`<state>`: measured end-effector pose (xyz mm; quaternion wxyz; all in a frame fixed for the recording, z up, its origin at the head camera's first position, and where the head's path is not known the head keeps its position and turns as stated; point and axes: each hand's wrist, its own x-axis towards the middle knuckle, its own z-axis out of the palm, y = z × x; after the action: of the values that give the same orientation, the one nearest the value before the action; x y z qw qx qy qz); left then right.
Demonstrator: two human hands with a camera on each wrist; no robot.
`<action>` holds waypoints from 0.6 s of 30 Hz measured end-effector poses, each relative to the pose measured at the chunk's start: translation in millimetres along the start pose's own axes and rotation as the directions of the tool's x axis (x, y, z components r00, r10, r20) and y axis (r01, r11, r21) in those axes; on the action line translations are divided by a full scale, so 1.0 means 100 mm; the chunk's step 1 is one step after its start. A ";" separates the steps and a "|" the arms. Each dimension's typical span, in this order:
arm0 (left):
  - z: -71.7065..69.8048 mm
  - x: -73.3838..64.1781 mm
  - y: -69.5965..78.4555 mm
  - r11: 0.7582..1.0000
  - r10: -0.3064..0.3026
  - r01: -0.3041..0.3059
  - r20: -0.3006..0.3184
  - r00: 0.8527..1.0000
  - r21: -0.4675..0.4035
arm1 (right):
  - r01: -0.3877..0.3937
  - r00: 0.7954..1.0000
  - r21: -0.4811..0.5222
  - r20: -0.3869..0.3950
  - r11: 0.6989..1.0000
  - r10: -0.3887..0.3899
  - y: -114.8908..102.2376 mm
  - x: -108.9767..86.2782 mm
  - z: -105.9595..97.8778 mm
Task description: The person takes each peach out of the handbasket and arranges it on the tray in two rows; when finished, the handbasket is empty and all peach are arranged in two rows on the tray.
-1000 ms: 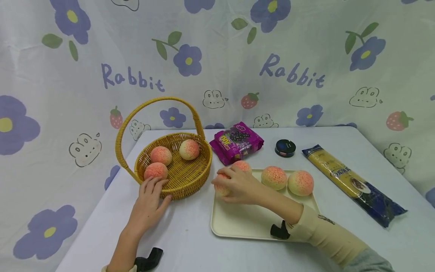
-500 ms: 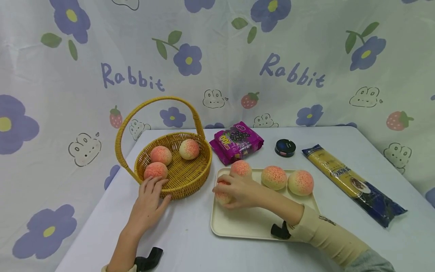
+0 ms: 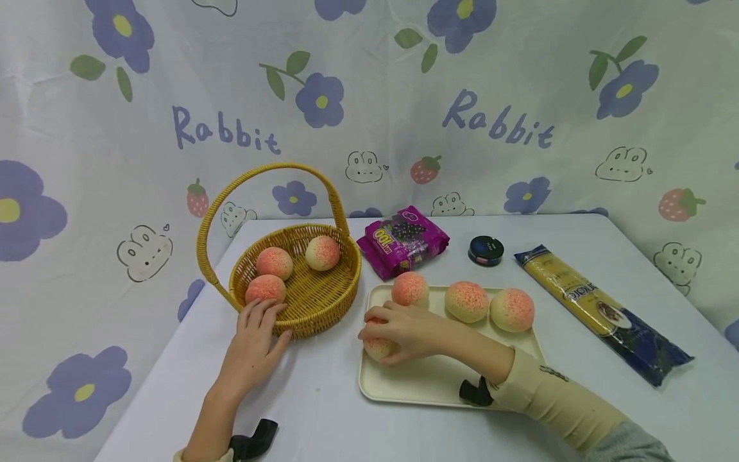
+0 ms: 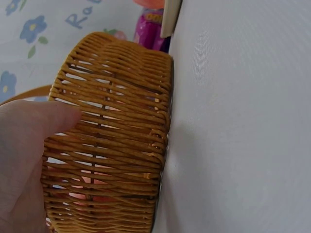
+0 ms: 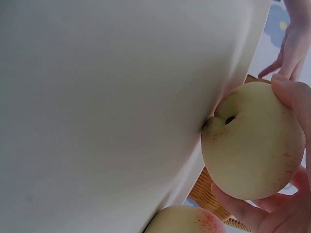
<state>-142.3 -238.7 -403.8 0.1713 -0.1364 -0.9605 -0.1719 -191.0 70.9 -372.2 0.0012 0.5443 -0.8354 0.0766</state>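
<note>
In the head view, the right hand (image 3: pixel 407 330) curls round 1 peach (image 3: pixel 378 348) at the left end of the tray (image 3: pixel 416 385), where 3 more peaches (image 3: pixel 466 302) sit. The left hand (image 3: pixel 251 350) pinches the near edge of the basket (image 3: pixel 314 292), which has 3 basket peaches (image 3: pixel 274 264) inside. In the left wrist view, the thumb (image 4: pixel 63 116) presses the basket's side. In the right wrist view, fingers (image 5: pixel 238 206) hold the peach, spread as wide as it is.

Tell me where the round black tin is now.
In the head view, the round black tin sits right of centre on the white table, beyond the far edge of the cream tray, between the purple packet and the long gold-and-blue packet.
</note>
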 end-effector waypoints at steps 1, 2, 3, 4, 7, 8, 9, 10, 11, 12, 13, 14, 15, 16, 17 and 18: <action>0.00 0.00 0.00 1.000 0.000 0.000 0.001 1.000 0.001 | 0.002 1.000 0.002 0.000 1.000 -0.002 0.00 0.00 0.00; 0.00 0.00 0.00 1.000 0.000 0.000 0.001 1.000 0.001 | 0.004 1.000 0.003 0.000 1.000 -0.004 0.00 0.00 0.00; 0.00 0.00 0.00 1.000 0.000 0.000 0.001 1.000 0.002 | 0.008 1.000 0.004 -0.002 1.000 -0.008 0.00 0.00 0.00; 0.00 0.00 0.00 1.000 0.001 -0.001 0.001 1.000 0.003 | 0.013 1.000 0.007 -0.005 1.000 -0.013 0.00 0.00 0.00; 0.00 0.00 0.00 1.000 0.002 -0.002 0.002 1.000 0.002 | 0.036 0.999 0.021 -0.015 0.999 -0.036 0.00 0.00 0.01; 0.00 0.00 0.00 1.000 0.002 -0.002 0.002 1.000 0.001 | 0.043 0.999 0.031 -0.022 0.999 -0.042 0.00 0.00 0.01; 0.00 0.00 0.00 1.000 0.001 -0.001 0.002 1.000 0.001 | 0.050 0.998 0.038 -0.030 0.998 -0.049 0.00 0.00 0.01; 0.00 0.00 0.00 1.000 -0.001 0.001 0.003 1.000 0.000 | 0.058 0.998 0.046 -0.041 0.997 -0.057 0.00 0.00 0.01; 0.00 0.00 0.01 1.000 -0.003 0.003 0.003 1.000 -0.002 | 0.065 0.997 0.052 -0.051 0.997 -0.062 0.01 0.00 0.01; 0.00 0.00 0.01 1.000 -0.003 0.003 0.003 1.000 -0.003 | 0.071 0.996 0.057 -0.062 0.996 -0.068 0.01 0.00 0.01; 0.00 0.01 0.01 1.000 -0.004 0.004 0.001 1.000 -0.004 | 0.076 0.995 0.063 -0.071 0.995 -0.071 0.01 0.00 0.01; 0.00 0.01 0.01 1.000 -0.004 0.004 0.000 1.000 -0.004 | 0.082 0.994 0.067 -0.077 0.994 -0.077 0.01 0.00 0.01; 0.00 0.01 0.01 1.000 -0.003 0.003 -0.001 1.000 -0.003 | 0.086 0.994 0.067 -0.078 0.994 -0.081 0.01 0.00 0.01; 0.00 0.01 0.01 1.000 -0.001 0.001 -0.002 1.000 -0.004 | 0.092 0.993 0.069 -0.077 0.993 -0.086 0.01 0.00 0.00; 0.00 0.01 0.01 1.000 0.001 -0.001 -0.003 1.000 -0.004 | 0.090 0.994 0.071 -0.070 0.993 -0.085 0.01 0.00 0.00; 0.00 0.01 0.01 1.000 0.002 -0.002 -0.004 1.000 -0.004 | 0.089 0.994 0.075 -0.064 0.993 -0.084 0.01 0.00 -0.01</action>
<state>-142.6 -237.9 -402.9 0.1733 -0.1372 -0.9596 -0.1739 -192.4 71.1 -371.9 0.0086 0.5771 -0.8069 0.1254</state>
